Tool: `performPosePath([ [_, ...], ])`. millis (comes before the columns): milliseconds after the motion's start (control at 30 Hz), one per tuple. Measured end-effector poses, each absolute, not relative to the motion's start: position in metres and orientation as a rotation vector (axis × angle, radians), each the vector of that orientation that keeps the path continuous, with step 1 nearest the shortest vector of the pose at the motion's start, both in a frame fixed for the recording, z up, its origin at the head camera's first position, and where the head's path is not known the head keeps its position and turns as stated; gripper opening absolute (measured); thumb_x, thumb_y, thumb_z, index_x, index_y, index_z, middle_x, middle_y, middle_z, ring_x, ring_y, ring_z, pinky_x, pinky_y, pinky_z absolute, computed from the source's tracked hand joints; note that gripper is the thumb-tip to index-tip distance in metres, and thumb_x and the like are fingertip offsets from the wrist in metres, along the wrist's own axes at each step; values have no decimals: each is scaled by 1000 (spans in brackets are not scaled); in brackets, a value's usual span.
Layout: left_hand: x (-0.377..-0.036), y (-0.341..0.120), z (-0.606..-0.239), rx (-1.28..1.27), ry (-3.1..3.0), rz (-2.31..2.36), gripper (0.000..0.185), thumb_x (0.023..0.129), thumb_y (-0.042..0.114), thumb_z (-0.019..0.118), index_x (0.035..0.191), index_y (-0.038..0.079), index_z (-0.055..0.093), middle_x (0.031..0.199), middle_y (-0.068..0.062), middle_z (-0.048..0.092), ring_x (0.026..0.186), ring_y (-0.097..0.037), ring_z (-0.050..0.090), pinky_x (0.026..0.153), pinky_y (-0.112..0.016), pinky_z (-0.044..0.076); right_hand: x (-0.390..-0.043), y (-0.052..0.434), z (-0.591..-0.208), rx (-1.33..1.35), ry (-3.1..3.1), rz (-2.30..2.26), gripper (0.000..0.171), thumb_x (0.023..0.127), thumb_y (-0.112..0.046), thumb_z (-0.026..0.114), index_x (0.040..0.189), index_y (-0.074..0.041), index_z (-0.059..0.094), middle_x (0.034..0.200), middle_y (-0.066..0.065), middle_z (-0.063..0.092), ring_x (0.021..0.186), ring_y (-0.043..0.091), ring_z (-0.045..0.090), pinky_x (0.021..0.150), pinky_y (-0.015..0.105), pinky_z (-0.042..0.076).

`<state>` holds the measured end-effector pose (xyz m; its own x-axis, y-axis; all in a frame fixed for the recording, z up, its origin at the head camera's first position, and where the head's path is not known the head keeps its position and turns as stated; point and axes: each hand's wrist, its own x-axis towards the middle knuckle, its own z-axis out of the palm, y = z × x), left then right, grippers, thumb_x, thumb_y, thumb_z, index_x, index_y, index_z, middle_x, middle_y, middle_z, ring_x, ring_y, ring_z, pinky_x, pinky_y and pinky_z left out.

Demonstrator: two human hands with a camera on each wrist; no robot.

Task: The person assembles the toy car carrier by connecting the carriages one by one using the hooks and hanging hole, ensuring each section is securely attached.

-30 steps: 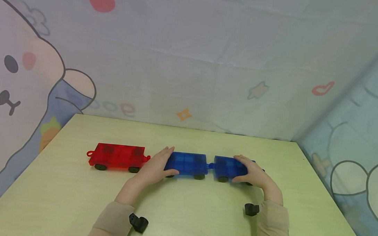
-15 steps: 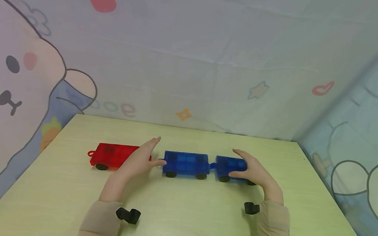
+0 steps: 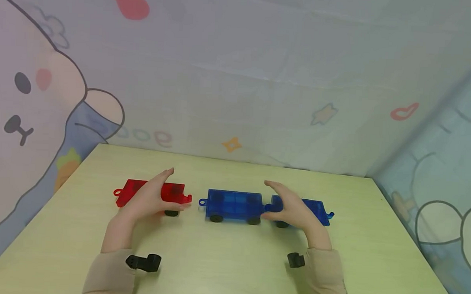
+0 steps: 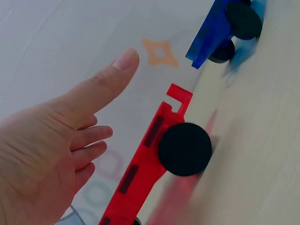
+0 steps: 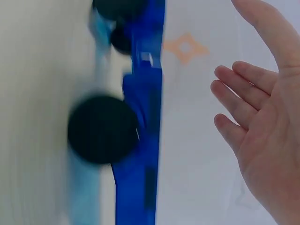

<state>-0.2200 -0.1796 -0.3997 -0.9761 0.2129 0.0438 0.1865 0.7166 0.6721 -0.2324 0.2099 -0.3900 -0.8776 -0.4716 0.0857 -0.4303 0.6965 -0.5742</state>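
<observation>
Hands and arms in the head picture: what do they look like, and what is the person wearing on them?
Both hands are bare, with no gloves, rings or watch showing. The left hand and the right hand come out of long beige sleeves that reach the wrists. Each wrist carries a small black camera mount, one by the left cuff and one by the right. No cables show.

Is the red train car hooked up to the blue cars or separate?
Separate. A strip of bare table shows between the red car's hook and the nearest blue car's ring.
</observation>
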Motion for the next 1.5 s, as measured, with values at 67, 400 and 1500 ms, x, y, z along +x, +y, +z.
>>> performPosePath([
  [67,-221,-184,-402,328,2869,1127,108,73,37,83,153,5,19,155,-21,27,140,-43,28,106,-61,35,-234,197,-391,-780,2816,-921,88,79,-35,80,150,-15,33,154,6,35,142,29,32,110,53,35],
  [400,-223,-202,-413,286,2910,1186,97,75,32,82,151,5,28,149,-20,38,135,-42,34,104,-62,38,-246,139,-393,-845,2761,-901,86,74,-31,84,146,-12,41,149,3,43,139,25,38,111,47,37],
  [1500,-221,-204,-421,266,2916,1111,100,72,44,82,149,4,33,145,-18,46,131,-41,40,99,-60,43,-248,135,-411,-687,2733,-780,87,73,-30,85,146,-13,42,150,5,42,139,27,37,112,46,35],
])
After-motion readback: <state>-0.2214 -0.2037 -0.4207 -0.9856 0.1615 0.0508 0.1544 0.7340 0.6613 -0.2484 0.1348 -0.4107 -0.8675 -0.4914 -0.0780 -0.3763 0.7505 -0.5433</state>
